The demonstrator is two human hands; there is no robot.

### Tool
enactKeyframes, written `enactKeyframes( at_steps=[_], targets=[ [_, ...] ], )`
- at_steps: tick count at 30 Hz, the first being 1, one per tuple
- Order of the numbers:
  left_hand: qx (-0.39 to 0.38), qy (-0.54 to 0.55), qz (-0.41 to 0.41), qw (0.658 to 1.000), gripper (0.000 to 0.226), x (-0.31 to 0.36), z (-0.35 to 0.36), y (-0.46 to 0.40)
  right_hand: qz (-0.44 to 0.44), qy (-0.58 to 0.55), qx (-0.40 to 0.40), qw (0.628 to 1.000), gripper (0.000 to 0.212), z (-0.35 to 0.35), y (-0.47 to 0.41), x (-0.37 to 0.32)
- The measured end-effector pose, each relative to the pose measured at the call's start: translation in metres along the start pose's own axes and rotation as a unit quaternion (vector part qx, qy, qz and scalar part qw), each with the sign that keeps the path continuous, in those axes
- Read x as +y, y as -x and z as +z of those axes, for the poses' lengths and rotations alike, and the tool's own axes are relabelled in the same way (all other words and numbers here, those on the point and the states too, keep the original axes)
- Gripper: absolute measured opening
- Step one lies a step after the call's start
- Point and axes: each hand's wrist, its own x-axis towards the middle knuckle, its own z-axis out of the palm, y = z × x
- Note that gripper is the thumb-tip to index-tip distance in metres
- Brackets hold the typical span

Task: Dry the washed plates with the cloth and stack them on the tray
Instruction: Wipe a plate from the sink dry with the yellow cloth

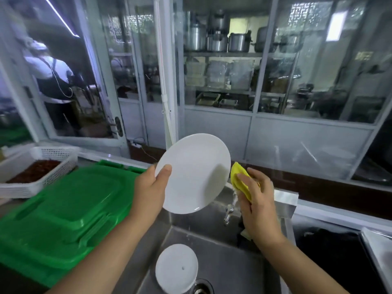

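Note:
My left hand [151,187] grips a white plate [194,172] by its left rim and holds it tilted above the sink, face toward me. Just right of the plate, my right hand [255,200] holds a folded yellow cloth [240,179]; the cloth's tip is close to the plate's right edge. A second white plate [176,268] lies in the steel sink [222,262] near the drain. The green tray [63,213] sits upside down on the counter to the left, with no plates on it.
A tap [230,211] juts from the sink's back wall under my right hand. A white perforated basket [51,164] with brown contents stands far left. Glass cabinets with pots fill the back. A person stands beyond the glass door at the left.

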Motion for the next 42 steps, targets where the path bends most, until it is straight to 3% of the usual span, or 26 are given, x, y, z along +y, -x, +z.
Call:
enactKeyframes(
  at_steps=[5, 11, 18, 21, 26, 33, 35, 40, 42],
  targets=[
    [0.006, 0.054, 0.007, 0.998, 0.02, 0.034, 0.004, -0.001, -0.052, 0.001, 0.092, 0.994, 0.047, -0.01, -0.048, -0.031],
    [-0.031, 0.102, -0.02, 0.994, 0.02, 0.054, -0.001, -0.005, -0.065, 0.137, 0.093, 0.984, 0.048, -0.007, -0.07, -0.054],
    [-0.034, 0.093, -0.004, 0.995, 0.057, 0.061, -0.004, -0.02, -0.159, 0.121, 0.041, 0.979, 0.047, 0.018, -0.091, -0.104],
    [-0.028, 0.13, -0.043, 0.99, 0.041, 0.063, -0.008, -0.032, -0.207, 0.109, 0.001, 0.972, 0.044, 0.037, -0.082, -0.121],
    [-0.031, 0.156, -0.039, 0.987, 0.042, 0.06, -0.027, -0.056, -0.295, 0.146, -0.08, 0.941, 0.041, 0.044, -0.053, -0.108],
    [-0.103, 0.118, -0.021, 0.987, 0.039, 0.044, -0.037, -0.062, -0.183, 0.233, -0.035, 0.954, 0.048, 0.011, -0.082, -0.074],
    [-0.106, 0.116, -0.035, 0.987, 0.048, 0.039, -0.033, -0.061, -0.181, 0.241, -0.025, 0.953, 0.049, 0.014, -0.1, -0.083],
    [-0.105, 0.097, -0.024, 0.989, 0.063, 0.041, -0.022, -0.055, -0.191, 0.172, -0.014, 0.966, 0.045, 0.048, -0.109, -0.126],
    [-0.122, 0.103, -0.001, 0.987, 0.059, 0.045, -0.019, -0.049, -0.195, 0.151, -0.015, 0.969, 0.046, 0.06, -0.109, -0.144]
  ],
)
